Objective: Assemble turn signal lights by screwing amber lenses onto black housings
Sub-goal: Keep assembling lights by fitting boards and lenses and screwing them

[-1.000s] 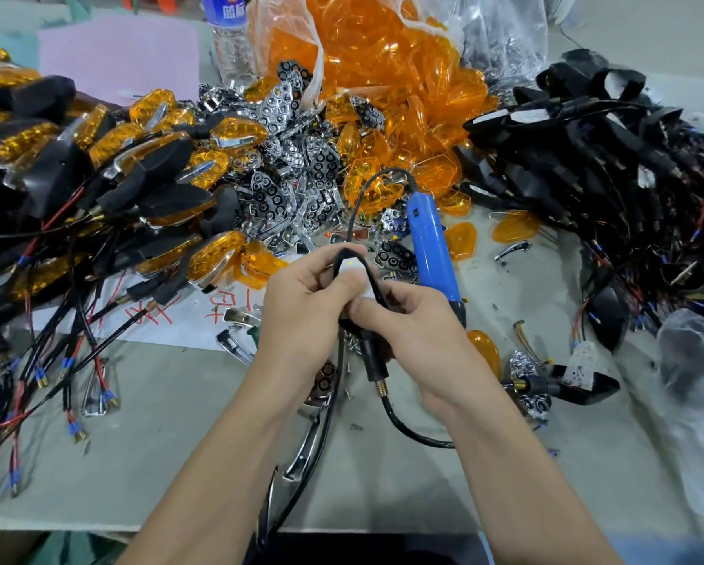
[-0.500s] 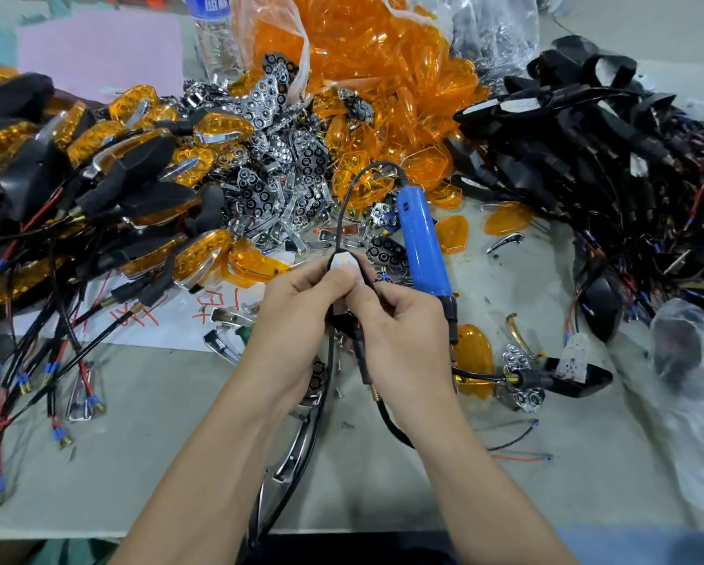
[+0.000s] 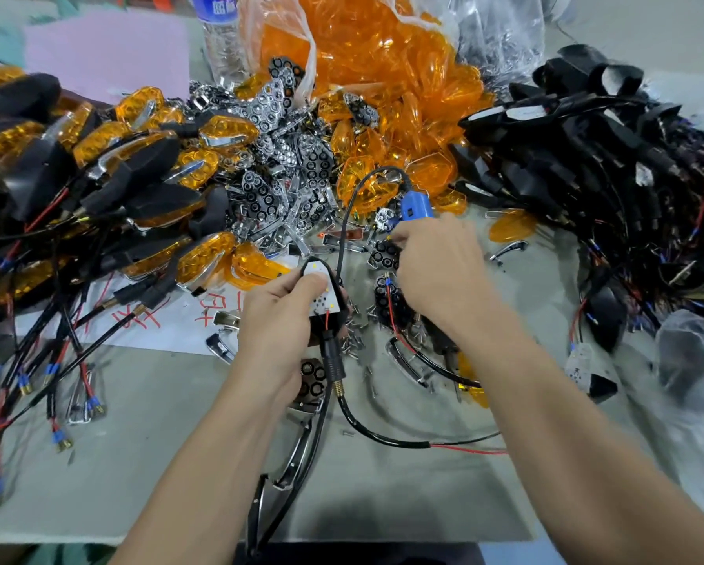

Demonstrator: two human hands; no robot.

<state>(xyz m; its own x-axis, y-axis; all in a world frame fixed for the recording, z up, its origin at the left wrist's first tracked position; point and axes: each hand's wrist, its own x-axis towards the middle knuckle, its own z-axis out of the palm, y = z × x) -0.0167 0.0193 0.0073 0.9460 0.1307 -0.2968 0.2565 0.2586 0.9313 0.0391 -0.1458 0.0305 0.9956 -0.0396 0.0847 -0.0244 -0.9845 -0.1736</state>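
Two bare hands at work, forearms reaching in over the near edge of the bench [image 3: 382, 503].
The left hand [image 3: 279, 320] curls round a black housing [image 3: 322, 303], thumb laid across its face. The right hand [image 3: 437, 275] stretches farther forward, knuckles up, its fingers bent under and mostly hidden, apparently gripping a blue screwdriver [image 3: 415, 206].

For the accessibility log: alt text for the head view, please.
Left hand holds a black housing with its white board showing; right hand, gripping a blue screwdriver, reaches into chrome reflectors. Amber lenses, finished lights and bare housings are piled around on the table.
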